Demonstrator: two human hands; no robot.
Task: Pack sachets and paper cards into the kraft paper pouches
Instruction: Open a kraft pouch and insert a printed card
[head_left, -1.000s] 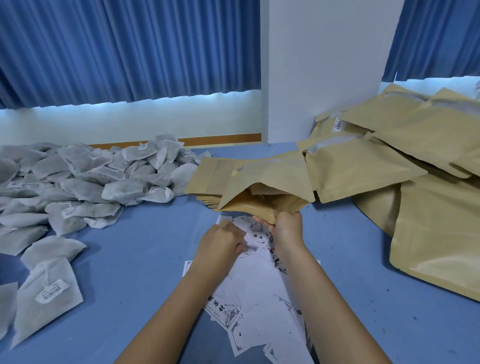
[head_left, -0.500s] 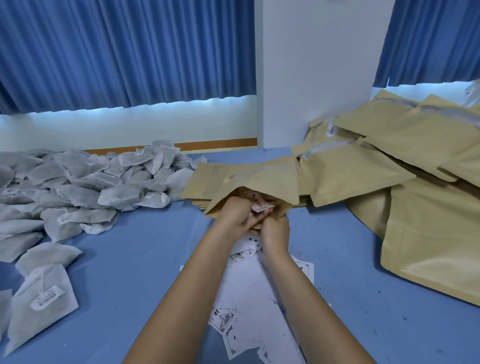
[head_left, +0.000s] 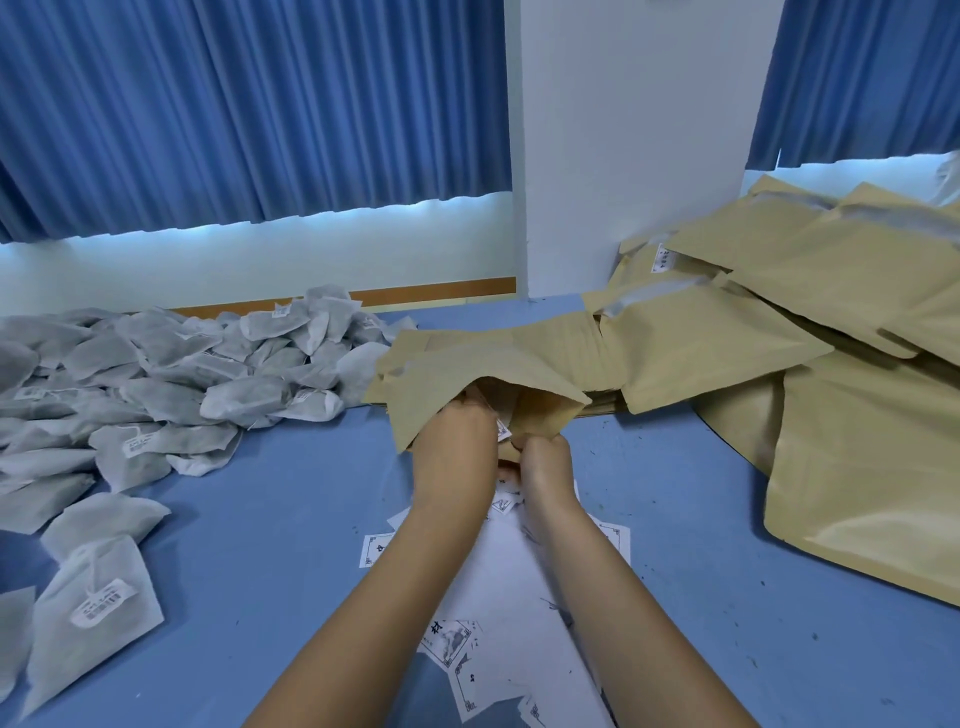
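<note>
A person's view looks down onto a blue counter (head_left: 249, 519). Both forearms reach toward twelve o'clock and meet at an open pouch (head_left: 467, 379) of kraft paper. It lies on a stack of flat pouches (head_left: 561, 338) just past the middle.

The right hand (head_left: 543, 467) is closed, pinching the pouch's lower lip and holding the mouth wide. The left hand (head_left: 454, 447) is pushed into that mouth. Half a second ago it held a paper card (head_left: 502, 430) in the air just outside; now only the card's white corner shows by the thumb. The fingertips are hidden inside, so it cannot be told whether they grip the card or have let go.

Judged from this, the card is going in. Whether a sachet is already inside cannot be seen.

Grey sachets (head_left: 156, 374) lie heaped at nine o'clock. Loose cards (head_left: 519, 597) are scattered under the forearms at six o'clock. Filled pouches (head_left: 831, 415) pile up at three o'clock.
</note>
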